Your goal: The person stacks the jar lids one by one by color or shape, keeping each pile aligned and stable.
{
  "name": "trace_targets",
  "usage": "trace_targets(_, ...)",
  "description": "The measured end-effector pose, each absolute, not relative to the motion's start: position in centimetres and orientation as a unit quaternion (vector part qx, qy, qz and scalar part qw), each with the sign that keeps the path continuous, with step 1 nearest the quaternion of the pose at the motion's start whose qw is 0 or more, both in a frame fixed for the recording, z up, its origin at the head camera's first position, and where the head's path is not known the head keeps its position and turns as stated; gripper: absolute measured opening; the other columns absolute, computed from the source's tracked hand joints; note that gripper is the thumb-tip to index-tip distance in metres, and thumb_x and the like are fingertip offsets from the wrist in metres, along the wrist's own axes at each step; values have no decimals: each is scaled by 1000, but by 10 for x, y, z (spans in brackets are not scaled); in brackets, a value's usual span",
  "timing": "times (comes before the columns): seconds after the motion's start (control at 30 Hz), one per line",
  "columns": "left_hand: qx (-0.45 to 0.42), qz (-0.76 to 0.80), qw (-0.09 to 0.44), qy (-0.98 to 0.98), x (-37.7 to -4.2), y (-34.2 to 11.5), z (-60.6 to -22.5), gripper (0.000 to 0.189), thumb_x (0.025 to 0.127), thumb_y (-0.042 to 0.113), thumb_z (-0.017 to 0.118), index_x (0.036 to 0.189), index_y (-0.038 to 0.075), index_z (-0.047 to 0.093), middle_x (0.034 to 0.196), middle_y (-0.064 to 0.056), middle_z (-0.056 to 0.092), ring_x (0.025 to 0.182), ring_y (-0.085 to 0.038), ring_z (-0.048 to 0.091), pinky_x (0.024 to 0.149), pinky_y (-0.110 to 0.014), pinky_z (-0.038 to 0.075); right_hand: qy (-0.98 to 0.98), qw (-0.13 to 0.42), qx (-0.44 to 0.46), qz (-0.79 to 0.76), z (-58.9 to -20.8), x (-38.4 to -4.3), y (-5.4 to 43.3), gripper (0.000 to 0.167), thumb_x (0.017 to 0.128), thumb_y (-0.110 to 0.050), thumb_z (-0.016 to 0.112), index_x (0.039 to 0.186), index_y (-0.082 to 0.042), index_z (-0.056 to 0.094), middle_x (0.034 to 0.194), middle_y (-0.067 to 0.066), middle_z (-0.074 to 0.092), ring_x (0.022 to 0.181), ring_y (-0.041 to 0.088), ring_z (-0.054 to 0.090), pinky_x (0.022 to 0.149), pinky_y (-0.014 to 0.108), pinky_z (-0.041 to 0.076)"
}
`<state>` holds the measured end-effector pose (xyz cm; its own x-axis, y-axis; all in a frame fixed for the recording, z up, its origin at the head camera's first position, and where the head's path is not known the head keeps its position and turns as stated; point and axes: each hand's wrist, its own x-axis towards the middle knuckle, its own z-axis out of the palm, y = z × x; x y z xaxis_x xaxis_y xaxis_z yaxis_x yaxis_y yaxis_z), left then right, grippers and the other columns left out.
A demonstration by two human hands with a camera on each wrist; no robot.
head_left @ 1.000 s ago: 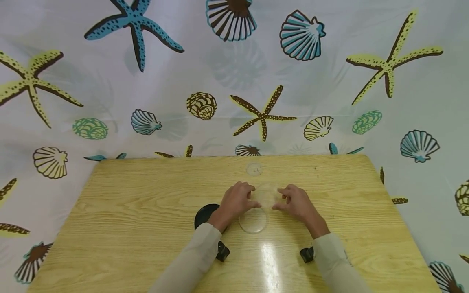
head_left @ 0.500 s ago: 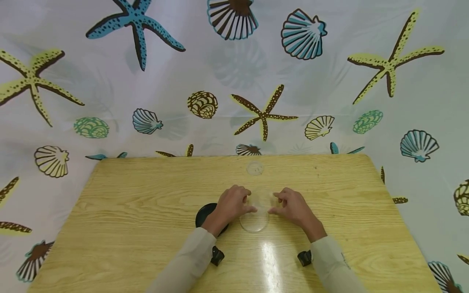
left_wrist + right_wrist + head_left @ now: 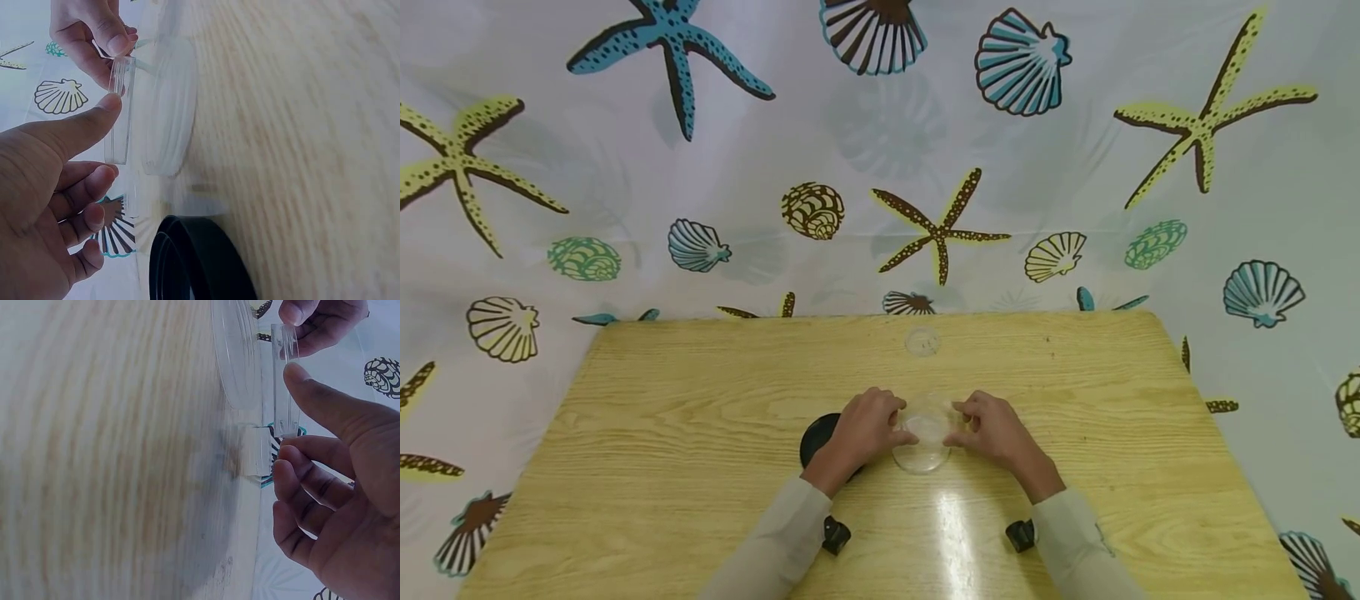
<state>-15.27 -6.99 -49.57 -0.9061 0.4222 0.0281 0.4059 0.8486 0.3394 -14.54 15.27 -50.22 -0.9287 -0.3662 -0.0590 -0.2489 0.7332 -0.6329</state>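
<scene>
A clear, flat round plastic piece with a low rim (image 3: 117, 134) is held level between both hands. My left hand (image 3: 861, 427) pinches its left side, thumb on the near edge and index finger at the far edge. My right hand (image 3: 998, 427) pinches the opposite side the same way. Close below it, a wider clear round dish (image 3: 922, 463) rests on the table, partly overlapped by the held piece in the head view. Beside the left wrist is a black round, rimmed container (image 3: 817, 435), partly hidden by that forearm.
Farther back on the wooden table (image 3: 700, 392) lies a smaller clear round piece (image 3: 922, 341). Behind the table's far edge hangs a white cloth (image 3: 745, 167) printed with shells and starfish. A black camera sits at each wrist.
Both hands have come nearer the body and a little left with the clear piece, bringing it over the clear dish. The dish, black container and small clear piece stay put.
</scene>
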Motion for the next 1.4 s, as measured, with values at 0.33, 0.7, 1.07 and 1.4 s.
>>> trace_targets(0.33, 215, 185, 37, 958, -148, -76, -496, 33, 75, 40, 78, 90, 12, 69, 61, 7, 44, 63, -9, 42, 58, -25, 33, 927, 90, -174, -321, -503, -142, 150, 57, 78, -30, 78, 124, -2, 62, 90, 4, 58, 67, 7, 44, 59, 21, 39)
trace_targets(0.7, 226, 179, 26, 957, -143, -81, -500, 29, 77, 39, 77, 72, 17, 59, 61, 8, 41, 59, -9, 36, 55, -24, 28, 926, 88, -174, -323, -501, -136, 146, 57, 76, -30, 79, 124, -2, 63, 86, 1, 55, 66, 8, 42, 59, 21, 37)
trace_targets(1.07, 223, 179, 24, 958, -136, -82, -498, 39, 77, 40, 77, 62, 17, 49, 59, 6, 38, 57, -9, 33, 54, -23, 26, 925, 65, -185, -324, -505, -135, 144, 54, 72, -30, 83, 115, -2, 66, 89, 4, 59, 69, 9, 47, 62, 22, 41)
trace_targets(1.4, 227, 175, 12, 958, -133, -82, -499, 43, 76, 40, 77, 59, 17, 45, 57, 7, 36, 56, -9, 32, 54, -23, 25, 928, 70, -161, -330, -509, -132, 142, 51, 69, -28, 85, 109, -4, 65, 92, 3, 60, 75, 12, 51, 66, 26, 43)
